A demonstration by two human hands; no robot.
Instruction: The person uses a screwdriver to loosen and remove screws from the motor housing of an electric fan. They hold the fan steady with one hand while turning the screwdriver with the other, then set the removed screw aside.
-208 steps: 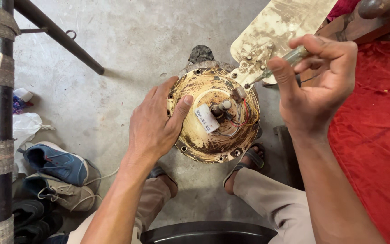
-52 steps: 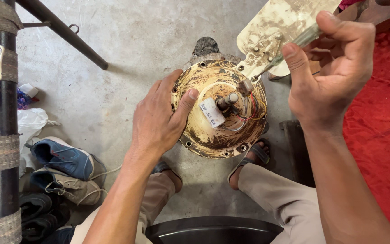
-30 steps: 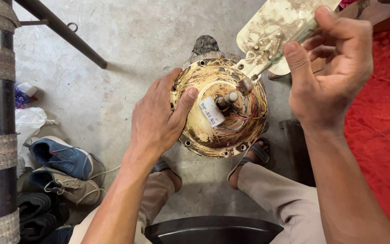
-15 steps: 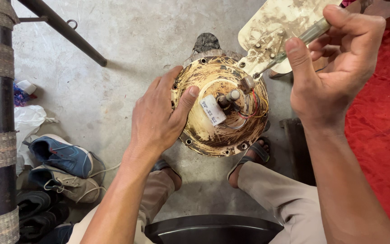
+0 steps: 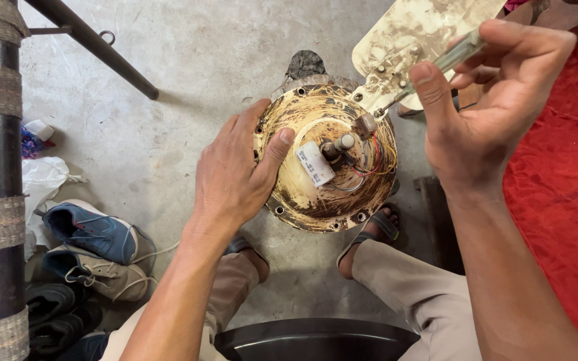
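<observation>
Over the grey concrete floor (image 5: 188, 73), the left hand (image 5: 235, 175) lies flat and open on the round, dirty yellow metal fan motor (image 5: 326, 160) to steady it (red wires show), while the right hand (image 5: 486, 100) grips a thin clear-handled screwdriver (image 5: 436, 70) whose tip meets a screw beside the grubby cream fan blade (image 5: 423, 33).

White rectangular label (image 5: 315, 164) on fan motor housing (image 5: 302, 200), beside centre shaft (image 5: 340, 144).

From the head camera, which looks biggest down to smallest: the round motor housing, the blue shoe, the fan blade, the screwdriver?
1. Motor housing
2. Fan blade, though cut off by the frame edge, so unsure
3. Blue shoe
4. Screwdriver, held in the right hand
</observation>
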